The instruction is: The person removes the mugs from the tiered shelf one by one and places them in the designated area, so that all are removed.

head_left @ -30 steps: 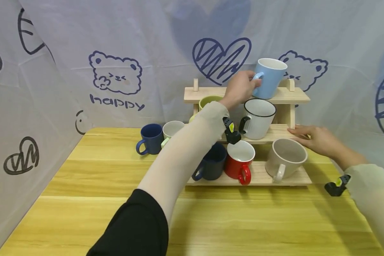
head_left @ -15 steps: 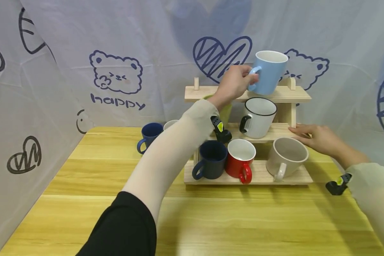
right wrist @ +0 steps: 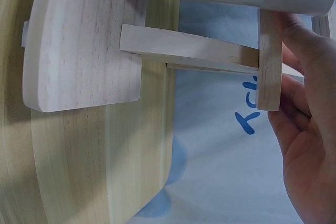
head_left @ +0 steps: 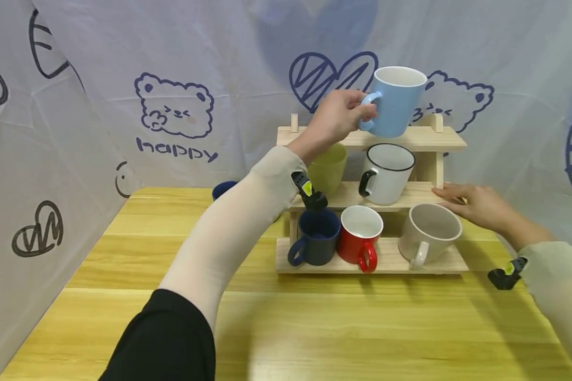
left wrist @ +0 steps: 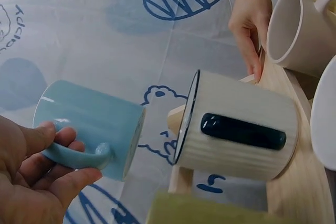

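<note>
Above the rack (head_left: 351,200), the left arm (head_left: 221,230) is angling toward one o'clock, the light-blue mug (head_left: 398,103) hanging higher than before. The right hand (head_left: 479,205) is touching the rack's three-o'clock end, grip unclear; the left hand (head_left: 338,115) is clamping its fingers (head_left: 365,110) on the handle (left wrist: 79,158), mug at their three o'clock.

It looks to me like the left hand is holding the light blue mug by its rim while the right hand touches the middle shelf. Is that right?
Not quite: the left hand is holding the light blue mug by its handle, not its rim, as the left wrist view shows. The right hand does touch the middle shelf.
</note>
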Demonstrator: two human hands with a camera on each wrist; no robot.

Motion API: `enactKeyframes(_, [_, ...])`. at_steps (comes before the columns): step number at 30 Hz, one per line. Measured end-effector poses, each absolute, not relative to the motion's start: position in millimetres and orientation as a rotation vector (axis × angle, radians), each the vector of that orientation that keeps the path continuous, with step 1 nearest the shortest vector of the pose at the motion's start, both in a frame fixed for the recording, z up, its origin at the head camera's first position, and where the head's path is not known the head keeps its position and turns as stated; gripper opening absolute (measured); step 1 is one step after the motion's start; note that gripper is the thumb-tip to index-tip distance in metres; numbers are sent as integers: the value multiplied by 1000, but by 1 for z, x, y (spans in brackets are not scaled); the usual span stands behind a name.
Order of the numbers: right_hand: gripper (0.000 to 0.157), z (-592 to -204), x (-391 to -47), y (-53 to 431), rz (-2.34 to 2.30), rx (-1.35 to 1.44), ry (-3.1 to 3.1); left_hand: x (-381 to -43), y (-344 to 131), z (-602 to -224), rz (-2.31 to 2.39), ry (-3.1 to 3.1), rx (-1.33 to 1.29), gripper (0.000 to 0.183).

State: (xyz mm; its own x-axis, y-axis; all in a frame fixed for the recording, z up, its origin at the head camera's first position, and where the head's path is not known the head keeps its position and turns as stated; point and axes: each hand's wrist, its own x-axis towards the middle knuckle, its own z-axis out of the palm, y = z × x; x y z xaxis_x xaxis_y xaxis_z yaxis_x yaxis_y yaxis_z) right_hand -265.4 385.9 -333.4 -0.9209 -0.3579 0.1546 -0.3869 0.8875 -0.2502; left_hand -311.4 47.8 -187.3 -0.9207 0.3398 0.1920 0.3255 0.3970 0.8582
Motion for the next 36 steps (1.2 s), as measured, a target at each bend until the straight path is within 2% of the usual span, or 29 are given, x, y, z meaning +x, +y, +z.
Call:
enactKeyframes(25, [46, -335, -267, 386, 424, 554, -2973, -286, -39, -190, 1895, 2225, 871, 20])
enactKeyframes(36, [46, -332, -266, 386, 436, 568, -2978, -273, -94, -197, 1950, 2271, 792, 19])
